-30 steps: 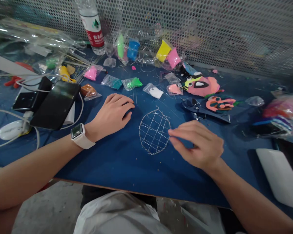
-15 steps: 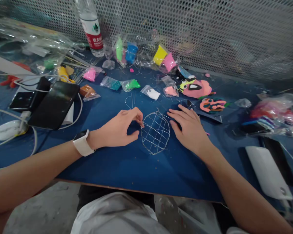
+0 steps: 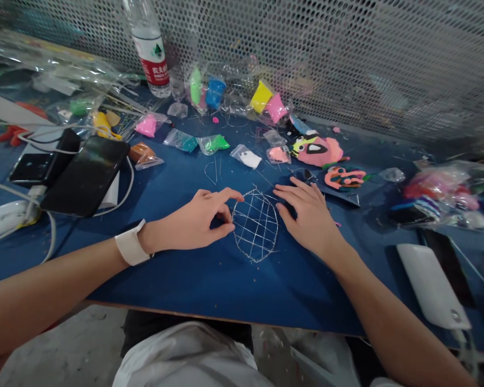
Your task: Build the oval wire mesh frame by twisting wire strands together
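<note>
The wire frame [image 3: 256, 224], a rough oval crossed by a grid of thin wires, lay on the blue table [image 3: 177, 282], between the two hands. The left hand [image 3: 204, 223] was at the frame's left rim, its index finger reaching out to the upper left of the rim and its thumb tip by the edge lower down; whether they pinched the wire could not be told. The right hand [image 3: 306, 220] was palm down just right of the frame, its fingers laid out long and slightly parted, the thumb apart from them and pointing at the right rim. A white band [image 3: 133, 244] circled the left wrist. Beyond the frame lay a white packet [image 3: 249, 158] and a green packet [image 3: 214, 144], with a bottle [image 3: 153, 62] farther off to its left. A clay face [image 3: 319, 149] lay beyond the frame to its right, a phone [image 3: 84, 174] well left of it, and a white case [image 3: 429, 285] well right.
</note>
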Demonstrator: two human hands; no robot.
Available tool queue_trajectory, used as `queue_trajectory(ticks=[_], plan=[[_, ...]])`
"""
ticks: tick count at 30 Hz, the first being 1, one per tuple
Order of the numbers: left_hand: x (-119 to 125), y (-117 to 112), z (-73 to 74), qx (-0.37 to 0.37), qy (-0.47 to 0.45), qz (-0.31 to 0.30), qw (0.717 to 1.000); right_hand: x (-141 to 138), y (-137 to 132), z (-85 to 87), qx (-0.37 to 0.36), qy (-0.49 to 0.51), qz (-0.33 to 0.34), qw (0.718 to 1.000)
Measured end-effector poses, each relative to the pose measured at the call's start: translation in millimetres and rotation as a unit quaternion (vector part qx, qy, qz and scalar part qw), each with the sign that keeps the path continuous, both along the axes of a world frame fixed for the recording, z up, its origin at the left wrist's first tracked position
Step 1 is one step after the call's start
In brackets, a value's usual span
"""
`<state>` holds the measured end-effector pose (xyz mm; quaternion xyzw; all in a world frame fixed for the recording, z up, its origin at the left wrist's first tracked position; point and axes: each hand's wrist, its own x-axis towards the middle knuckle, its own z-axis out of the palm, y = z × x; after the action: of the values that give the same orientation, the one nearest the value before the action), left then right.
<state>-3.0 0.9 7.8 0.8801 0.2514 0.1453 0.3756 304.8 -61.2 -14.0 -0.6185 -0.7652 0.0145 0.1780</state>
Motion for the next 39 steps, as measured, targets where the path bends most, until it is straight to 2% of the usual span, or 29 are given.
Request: queue_trajectory(ticks=[6,11,16,20,22,26,31,39], plan=[[0.6,-5.4,-5.1,0.011,-0.015,0.001,1.0,-2.1,4.4,1.1,0.007,0.004,-0.006,1.0],[2.3,-7.8,0.1,-0.045,-0.042,-0.002,0.998,-5.8,7.9,0.8,0.015,0.006,-0.017,1.0],[0.4,-3.9,3.2,-0.097,-0.052,-0.046,0.993,-6.4,7.7,0.7,0.012,0.006,-0.019,1.0],[-0.5,-5.7,2.3,-0.087,-0.056,-0.066,0.992,-3.6,4.9,1.2,0.0,-0.008,-0.013,1.0],[-0.2,-7.9,1.0,-0.072,-0.047,-0.054,0.995,-2.1,3.3,1.7,-0.007,-0.018,-0.009,1.0],[0.9,-12.3,-4.6,-0.05,-0.028,0.011,0.998,-0.6,1.0,3.9,-0.023,-0.036,-0.001,0.999],[0.9,-15.0,-12.0,-0.006,0.003,0.052,0.999,-0.2,-1.4,6.2,-0.034,-0.047,0.008,0.998],[-1.2,-12.4,-8.9,0.028,0.011,0.06,0.998,0.6,-1.7,5.6,-0.025,-0.038,0.012,0.999]])
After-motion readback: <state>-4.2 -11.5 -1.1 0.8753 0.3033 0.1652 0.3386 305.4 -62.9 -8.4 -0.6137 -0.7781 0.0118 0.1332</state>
